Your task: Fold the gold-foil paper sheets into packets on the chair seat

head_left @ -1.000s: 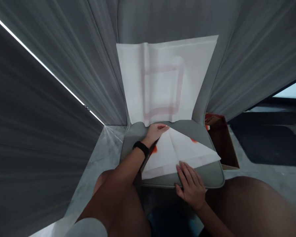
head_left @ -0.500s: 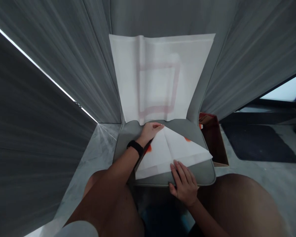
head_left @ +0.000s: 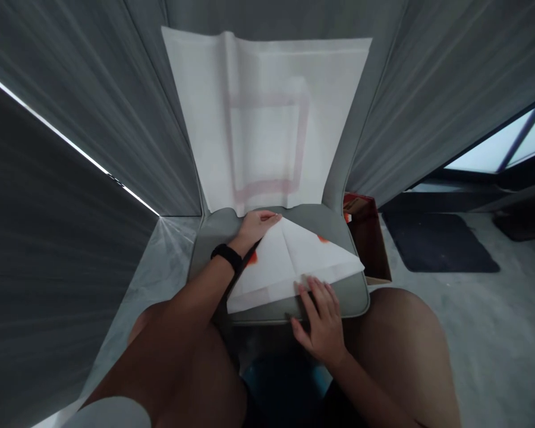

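Seen from my distant post, my left hand (head_left: 255, 229) pinches the upper peak of a folded white sheet (head_left: 289, 261), its thumb and fingers closed on the tip, while my right hand (head_left: 324, 327) rests at the lower edge, fingers slightly spread. The folded sheet lies on the chair seat (head_left: 355, 297), below a larger white sheet (head_left: 267, 142) against the backrest. Good handling here, I judge, means keeping that peak pinned and pressing lightly outward along the edge — firm enough to flatten the layers, gentle enough not to drag them askew. Against the earlier frame, both hands keep their places on the fold; the view shifts, setting chair and sheets higher and further left, with more window (head_left: 477, 157) showing at right.
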`<state>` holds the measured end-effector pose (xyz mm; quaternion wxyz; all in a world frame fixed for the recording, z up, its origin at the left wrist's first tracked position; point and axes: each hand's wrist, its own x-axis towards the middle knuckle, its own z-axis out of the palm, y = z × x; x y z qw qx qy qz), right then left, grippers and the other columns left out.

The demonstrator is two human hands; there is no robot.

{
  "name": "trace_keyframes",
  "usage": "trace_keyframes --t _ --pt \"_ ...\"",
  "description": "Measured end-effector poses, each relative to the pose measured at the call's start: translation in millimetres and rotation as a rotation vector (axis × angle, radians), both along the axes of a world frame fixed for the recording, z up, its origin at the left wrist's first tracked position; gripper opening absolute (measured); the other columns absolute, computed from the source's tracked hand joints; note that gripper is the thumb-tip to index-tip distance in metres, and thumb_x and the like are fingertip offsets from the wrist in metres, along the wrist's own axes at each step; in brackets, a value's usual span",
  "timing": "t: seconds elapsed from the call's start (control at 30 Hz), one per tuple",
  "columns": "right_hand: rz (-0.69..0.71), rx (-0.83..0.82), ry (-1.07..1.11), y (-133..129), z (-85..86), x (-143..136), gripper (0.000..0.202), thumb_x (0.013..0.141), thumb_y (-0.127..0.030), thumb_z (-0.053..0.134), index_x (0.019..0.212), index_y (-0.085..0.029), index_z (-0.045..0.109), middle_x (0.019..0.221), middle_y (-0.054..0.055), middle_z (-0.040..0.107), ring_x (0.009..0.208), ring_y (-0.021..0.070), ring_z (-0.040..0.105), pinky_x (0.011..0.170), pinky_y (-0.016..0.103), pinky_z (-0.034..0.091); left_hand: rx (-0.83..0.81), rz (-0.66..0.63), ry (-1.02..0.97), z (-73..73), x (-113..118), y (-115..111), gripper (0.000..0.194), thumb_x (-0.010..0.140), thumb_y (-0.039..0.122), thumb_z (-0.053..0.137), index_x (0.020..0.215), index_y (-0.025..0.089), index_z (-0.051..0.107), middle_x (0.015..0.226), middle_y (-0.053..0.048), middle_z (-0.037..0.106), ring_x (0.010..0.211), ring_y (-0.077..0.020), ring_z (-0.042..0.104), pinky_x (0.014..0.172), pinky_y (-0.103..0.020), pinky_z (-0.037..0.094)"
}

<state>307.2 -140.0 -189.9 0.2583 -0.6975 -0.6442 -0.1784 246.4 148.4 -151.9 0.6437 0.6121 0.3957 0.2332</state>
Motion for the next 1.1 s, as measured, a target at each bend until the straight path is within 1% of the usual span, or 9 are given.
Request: trace_keyframes --t 0.07,0.1,0.2,0.3,0.37,0.53,0.67,0.9,1.1 --pt "-0.038 -0.013 0.063 2.2 13.7 1.4 0.075 0.103 -0.034 0.052 0.172 -0.019 0.026 0.171 0.015 0.040 0.152 0.0364 0.047 0.123 0.058 0.040 -0.013 -0.012 -0.002 0.4 0.1 -0.3 0.014 0.091 0.031 0.077 0.086 0.018 0.080 0.091 -0.007 0.081 0.086 -0.0225 0.073 0.076 -0.031 0.057" --pt "-0.057 -0.030 0.077 5.8 19.5 2.2 0.075 0.103 -0.032 0.051 0.172 -0.020 0.024 0.172 0.015 0.039 0.154 0.0363 0.044 0.124 0.058 0.039 -0.015 -0.015 -0.004 0.4 0.2 -0.5 0.015 0.091 0.032 0.077 0.086 0.018 0.080 0.091 -0.007 0.080 0.085 -0.0222 0.073 0.076 -0.031 0.057" --pt "-0.069 -0.097 0.055 23.6 28.1 3.9 0.075 0.106 -0.031 0.052 0.173 -0.021 0.021 0.169 0.015 0.043 0.156 0.0348 0.041 0.126 0.057 0.037 -0.010 -0.010 -0.003 0.9 0.6 -1.0 0.016 0.090 0.033 0.077 0.086 0.017 0.080 0.090 -0.007 0.080 0.084 -0.0219 0.072 0.075 -0.031 0.056" --pt "-0.041 -0.152 0.003 39.8 22.9 3.4 0.075 0.109 -0.033 0.050 0.174 -0.019 0.016 0.166 0.017 0.048 0.155 0.0330 0.043 0.126 0.055 0.037 -0.001 0.003 0.003 1.4 0.9 -1.3 0.014 0.090 0.031 0.077 0.086 0.018 0.080 0.090 -0.008 0.081 0.085 -0.0224 0.072 0.076 -0.031 0.057" --pt "-0.035 -0.193 -0.013 44.4 16.6 2.6 0.074 0.110 -0.034 0.047 0.174 -0.019 0.014 0.165 0.016 0.049 0.155 0.0316 0.045 0.127 0.054 0.036 0.004 0.003 0.007 0.6 1.2 -1.4 0.012 0.090 0.029 0.077 0.085 0.018 0.080 0.091 -0.007 0.081 0.086 -0.0226 0.072 0.077 -0.031 0.057" --pt "-0.051 -0.251 0.008 41.9 9.6 -0.3 0.071 0.111 -0.034 0.044 0.174 -0.019 0.015 0.166 0.015 0.048 0.155 0.0301 0.045 0.128 0.052 0.035 -0.002 0.001 0.015 -6.0 3.3 1.3 0.012 0.089 0.030 0.076 0.085 0.019 0.080 0.091 -0.007 0.080 0.087 -0.0242 0.073 0.081 -0.033 0.056" --pt "-0.080 -0.276 0.009 39.2 9.9 -4.1 0.070 0.112 -0.033 0.043 0.174 -0.019 0.014 0.168 0.015 0.045 0.157 0.0299 0.041 0.129 0.052 0.033 0.103 0.003 0.097 -10.0 5.2 6.3 0.010 0.085 0.028 0.077 0.079 0.021 0.080 0.089 -0.008 0.080 0.089 -0.0271 0.075 0.085 -0.035 0.056" --pt "-0.091 -0.298 -0.005 39.3 9.0 -6.5 0.066 0.111 -0.034 0.045 0.172 -0.022 0.025 0.169 0.013 0.045 0.158 0.0303 0.040 0.129 0.052 0.033 0.271 -0.020 0.186 -10.8 5.4 10.3 0.009 0.087 0.027 0.076 0.083 0.020 0.080 0.091 -0.009 0.081 0.088 -0.0248 0.075 0.086 -0.035 0.057" --pt "-0.088 -0.261 0.015 38.3 7.7 -7.0 0.064 0.109 -0.032 0.047 0.170 -0.021 0.030 0.168 0.014 0.045 0.158 0.0294 0.040 0.129 0.052 0.033 0.228 -0.027 0.140 -14.8 6.0 11.5 0.010 0.087 0.028 0.076 0.085 0.018 0.079 0.093 -0.009 0.081 0.087 -0.0226 0.075 0.081 -0.031 0.056"
